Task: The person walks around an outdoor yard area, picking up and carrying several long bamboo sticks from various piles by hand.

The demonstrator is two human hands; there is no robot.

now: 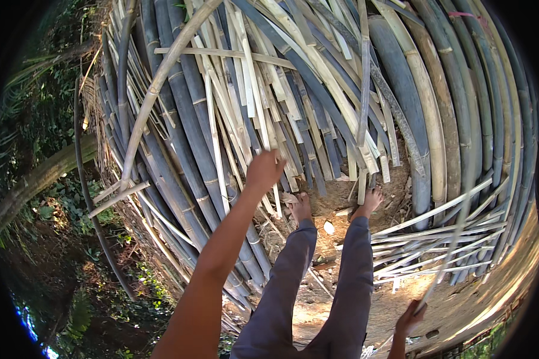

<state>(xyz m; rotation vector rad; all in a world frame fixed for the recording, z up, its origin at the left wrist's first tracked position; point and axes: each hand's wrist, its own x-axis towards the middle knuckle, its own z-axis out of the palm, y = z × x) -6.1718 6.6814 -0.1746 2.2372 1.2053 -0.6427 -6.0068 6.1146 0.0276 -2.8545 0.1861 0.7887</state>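
Observation:
My left hand (pixel 266 173) is closed at a long pale split bamboo strip (pixel 256 105). The strip leans on a heap of other bamboo and shows again below my fingers. At the lower right, my right hand (pixel 408 318) grips the near end of a thin bamboo stick (pixel 452 251). That stick slants up and away, blurred toward its far end. Around my left hand lie several split bamboo strips (pixel 293 105), pale inside and grey-green outside, bunched together with their near ends close to my feet.
Thick bamboo poles (pixel 191 119) slope down on the left, and more poles (pixel 455 107) stand on the right. A stack of pale thin strips (pixel 437 254) lies crosswise at right. My bare feet (pixel 300 208) rest on littered soil. Green plants (pixel 48 209) grow at far left.

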